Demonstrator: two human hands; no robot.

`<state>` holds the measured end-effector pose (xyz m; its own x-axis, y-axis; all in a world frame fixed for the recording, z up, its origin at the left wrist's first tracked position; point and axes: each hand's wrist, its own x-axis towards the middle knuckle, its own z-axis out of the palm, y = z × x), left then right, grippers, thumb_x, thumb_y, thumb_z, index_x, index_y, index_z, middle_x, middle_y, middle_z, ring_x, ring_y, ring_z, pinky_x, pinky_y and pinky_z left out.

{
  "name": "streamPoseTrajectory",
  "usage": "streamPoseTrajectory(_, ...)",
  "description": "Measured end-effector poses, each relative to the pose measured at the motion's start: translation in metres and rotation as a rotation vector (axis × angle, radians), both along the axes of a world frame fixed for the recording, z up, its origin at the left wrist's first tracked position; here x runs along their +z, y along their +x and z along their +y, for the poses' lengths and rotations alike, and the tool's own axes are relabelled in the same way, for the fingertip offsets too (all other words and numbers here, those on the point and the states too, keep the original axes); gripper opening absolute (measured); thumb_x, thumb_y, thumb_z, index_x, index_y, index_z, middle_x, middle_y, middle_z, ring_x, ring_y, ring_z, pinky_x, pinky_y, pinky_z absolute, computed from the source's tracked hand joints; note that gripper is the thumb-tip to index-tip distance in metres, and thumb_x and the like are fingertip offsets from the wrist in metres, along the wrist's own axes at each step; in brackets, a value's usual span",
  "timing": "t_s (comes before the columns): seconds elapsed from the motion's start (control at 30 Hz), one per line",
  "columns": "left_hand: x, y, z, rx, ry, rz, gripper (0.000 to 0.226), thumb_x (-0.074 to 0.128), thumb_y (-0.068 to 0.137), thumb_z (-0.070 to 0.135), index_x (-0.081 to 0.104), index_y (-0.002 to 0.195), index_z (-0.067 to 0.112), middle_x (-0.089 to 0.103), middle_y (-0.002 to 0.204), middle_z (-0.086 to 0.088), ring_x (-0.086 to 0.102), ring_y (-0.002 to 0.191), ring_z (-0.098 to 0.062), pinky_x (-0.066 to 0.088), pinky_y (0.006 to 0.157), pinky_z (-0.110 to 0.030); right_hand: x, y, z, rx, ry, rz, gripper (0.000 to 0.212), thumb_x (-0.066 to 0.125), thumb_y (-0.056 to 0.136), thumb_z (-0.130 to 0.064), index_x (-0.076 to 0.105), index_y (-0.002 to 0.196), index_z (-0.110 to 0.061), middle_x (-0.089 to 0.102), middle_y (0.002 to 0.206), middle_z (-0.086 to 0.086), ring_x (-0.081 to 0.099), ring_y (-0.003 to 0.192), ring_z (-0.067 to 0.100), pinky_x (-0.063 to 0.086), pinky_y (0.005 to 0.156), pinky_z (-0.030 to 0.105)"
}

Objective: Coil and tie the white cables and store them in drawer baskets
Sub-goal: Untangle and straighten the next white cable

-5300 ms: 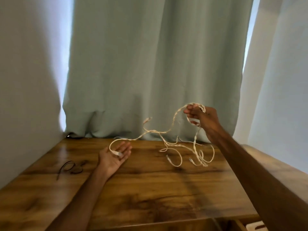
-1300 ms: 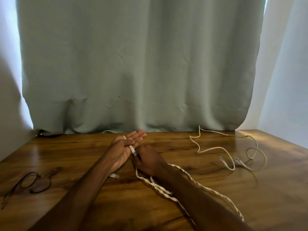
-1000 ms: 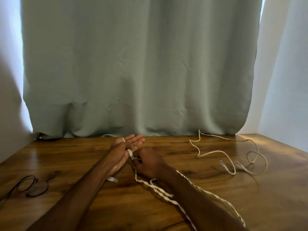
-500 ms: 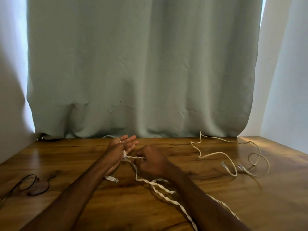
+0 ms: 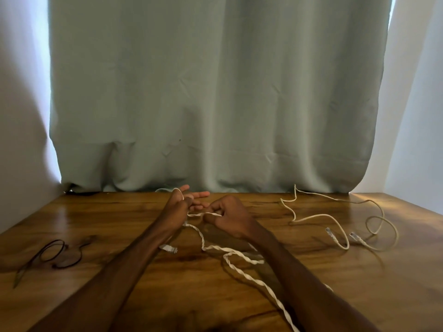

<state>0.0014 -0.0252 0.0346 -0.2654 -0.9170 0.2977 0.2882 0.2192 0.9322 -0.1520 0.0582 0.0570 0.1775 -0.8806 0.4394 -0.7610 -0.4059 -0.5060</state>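
Note:
A twisted white cable point(image 5: 242, 267) runs across the wooden table point(image 5: 311, 283) from the near edge up to my hands. My left hand point(image 5: 178, 207) has fingers stretched out, with the cable looped round behind them and held by the thumb. My right hand point(image 5: 230, 218) pinches a short taut stretch of the same cable close beside the left palm. One plug end point(image 5: 169, 248) hangs under my left wrist. A second white cable point(image 5: 335, 219) lies loose at the right, both plugs showing.
A thin black tie point(image 5: 54, 256) lies in a loop on the table's left side. A grey-green curtain point(image 5: 215, 104) hangs along the far edge, with pale walls on both sides. No drawer or basket is in view.
My right hand has drawn the cable sideways from the left palm, pulling a short stretch taut. The loop now passes over the back of my left fingers.

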Motion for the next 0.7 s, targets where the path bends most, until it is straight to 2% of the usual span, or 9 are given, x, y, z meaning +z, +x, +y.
streamPoseTrajectory(0.1, -0.004, 0.001, 0.003, 0.054, -0.050, -0.094, 0.043, 0.028, 0.108, -0.004, 0.021, 0.150, 0.002, 0.076, 0.093, -0.006, 0.072, 0.071, -0.017, 0.056, 0.061, -0.021, 0.002, -0.001, 0.003, 0.035, 0.040, -0.095, 0.020, 0.065, 0.093, -0.015, 0.081, 0.083, -0.012, 0.053, 0.047, -0.014, 0.040, 0.042, 0.004, 0.031, 0.051, 0.025)
streamPoseTrajectory(0.2, -0.004, 0.001, 0.015, 0.086, -0.091, -0.186, 0.035, 0.031, 0.111, 0.006, 0.031, 0.146, 0.007, 0.072, 0.094, -0.002, 0.071, 0.072, -0.006, 0.052, 0.065, -0.016, 0.005, 0.000, 0.010, 0.114, 0.105, -0.185, 0.026, 0.055, 0.098, -0.006, 0.077, 0.084, -0.005, 0.055, 0.048, -0.025, 0.046, 0.044, 0.000, 0.033, 0.050, 0.017)
streamPoseTrajectory(0.3, -0.003, 0.000, 0.026, 0.112, -0.145, -0.234, 0.033, 0.032, 0.112, 0.014, 0.038, 0.145, 0.013, 0.068, 0.081, -0.002, 0.066, 0.072, -0.006, 0.049, 0.073, -0.021, 0.004, 0.002, 0.008, 0.136, 0.084, -0.245, 0.029, 0.054, 0.094, -0.019, 0.078, 0.079, -0.012, 0.055, 0.053, -0.009, 0.041, 0.047, 0.007, 0.033, 0.050, 0.025)
streamPoseTrajectory(0.37, -0.004, 0.000, 0.027, 0.084, -0.152, -0.251, 0.031, 0.032, 0.112, 0.016, 0.042, 0.142, 0.015, 0.064, 0.069, -0.003, 0.059, 0.063, -0.011, 0.048, 0.066, -0.026, 0.002, 0.002, 0.006, 0.134, 0.062, -0.264, 0.030, 0.051, 0.087, -0.026, 0.076, 0.075, -0.014, 0.054, 0.052, -0.008, 0.042, 0.047, 0.006, 0.033, 0.049, 0.024)
streamPoseTrajectory(0.47, -0.001, 0.000, 0.028, 0.075, -0.151, -0.297, 0.030, 0.035, 0.112, 0.018, 0.053, 0.135, 0.014, 0.060, 0.069, -0.002, 0.051, 0.059, -0.010, 0.039, 0.053, -0.023, 0.004, 0.001, 0.007, 0.146, 0.020, -0.242, 0.028, 0.052, 0.093, -0.016, 0.072, 0.074, -0.013, 0.055, 0.050, -0.012, 0.043, 0.046, 0.001, 0.035, 0.050, 0.023)
streamPoseTrajectory(0.57, 0.003, -0.001, 0.033, 0.027, -0.188, -0.295, 0.034, 0.032, 0.113, 0.022, 0.064, 0.105, 0.012, 0.053, 0.062, 0.002, 0.045, 0.054, -0.008, 0.038, 0.050, -0.019, 0.005, -0.002, 0.005, 0.129, -0.067, -0.176, 0.034, 0.053, 0.100, -0.009, 0.071, 0.078, -0.027, 0.059, 0.053, -0.018, 0.047, 0.048, 0.002, 0.039, 0.054, 0.026)
streamPoseTrajectory(0.63, 0.007, 0.000, 0.036, -0.037, -0.227, -0.313, 0.045, 0.030, 0.113, 0.030, 0.059, 0.084, 0.011, 0.042, 0.056, 0.002, 0.035, 0.050, -0.008, 0.029, 0.049, -0.023, 0.005, -0.004, 0.003, 0.087, -0.140, -0.111, 0.027, 0.054, 0.101, -0.011, 0.074, 0.089, -0.025, 0.061, 0.058, -0.022, 0.053, 0.054, 0.001, 0.040, 0.057, 0.018)
streamPoseTrajectory(0.7, 0.008, 0.000, 0.036, -0.083, -0.230, -0.336, 0.053, 0.027, 0.112, 0.038, 0.056, 0.079, 0.009, 0.036, 0.055, 0.001, 0.028, 0.048, -0.010, 0.023, 0.049, -0.026, 0.005, -0.004, 0.001, 0.053, -0.216, -0.049, 0.022, 0.056, 0.101, -0.013, 0.073, 0.092, -0.022, 0.061, 0.064, -0.021, 0.058, 0.061, -0.002, 0.038, 0.059, 0.011)
